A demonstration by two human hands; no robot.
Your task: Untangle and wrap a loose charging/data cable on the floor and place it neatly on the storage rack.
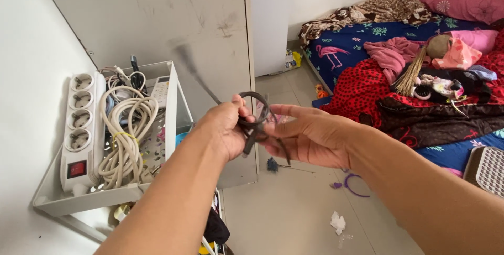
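Grey mat: cut off at right edge, beside bed. Dark cable: ends hidden within both hands.

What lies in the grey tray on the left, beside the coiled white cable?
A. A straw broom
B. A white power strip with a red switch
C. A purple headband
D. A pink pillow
B: the white power strip with its red switch rests along the left side of the grey tray, next to the coiled white cable.

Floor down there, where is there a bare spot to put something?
The grey floor is bare between the white cabinet and the purple headband. Crowded: the white tray holds a power strip and coiled cables; the bed is piled with clothes. Both hands, left hand and right hand, hold a dark cable.
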